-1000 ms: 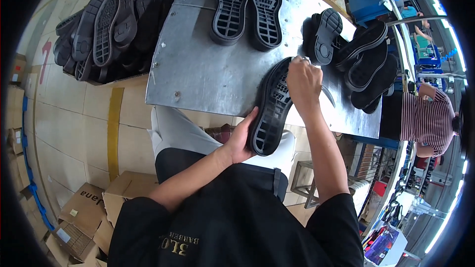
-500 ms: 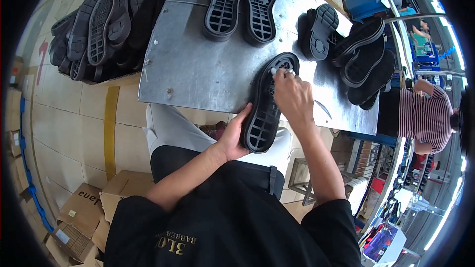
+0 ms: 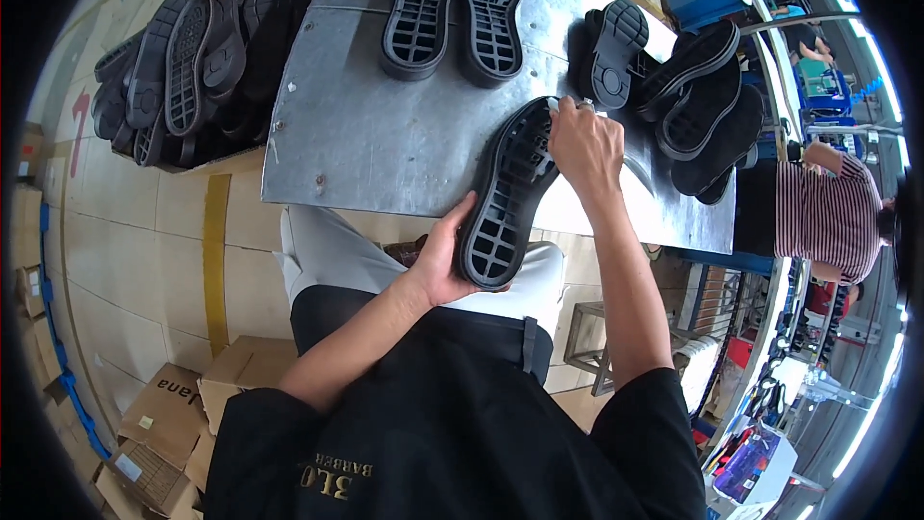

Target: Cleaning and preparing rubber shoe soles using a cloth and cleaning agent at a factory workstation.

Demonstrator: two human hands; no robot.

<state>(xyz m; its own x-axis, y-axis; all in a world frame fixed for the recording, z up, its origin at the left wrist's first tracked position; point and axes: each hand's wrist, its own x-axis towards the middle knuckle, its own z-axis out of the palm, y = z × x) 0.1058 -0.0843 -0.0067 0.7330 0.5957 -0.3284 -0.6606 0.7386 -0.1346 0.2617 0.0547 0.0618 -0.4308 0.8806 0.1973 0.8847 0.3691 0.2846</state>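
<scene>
A black shoe sole [image 3: 500,217] with a gridded hollow side facing up is tilted over the front edge of the metal table [image 3: 361,135]. My left hand [image 3: 443,262] grips its near end from the left, thumb along the rim. At the far end, my right hand [image 3: 589,146] pinches a small white thing [image 3: 553,105] against the sole's upper rim; its kind is mostly hidden by the fingers. Beyond them, two more black soles [image 3: 418,14] lie side by side, grids up.
Several black soles [image 3: 707,120] are piled at the table's right, beside another stack [image 3: 612,58]. A carton heaped with soles [image 3: 188,67] stands to the left. Cardboard boxes [image 3: 168,414] sit at lower left. A person in a striped shirt [image 3: 823,207] is at the far right.
My right hand has moved a little away from me and right, to the rim at the sole's far end. The left hand keeps its hold; the sole has shifted slightly left.
</scene>
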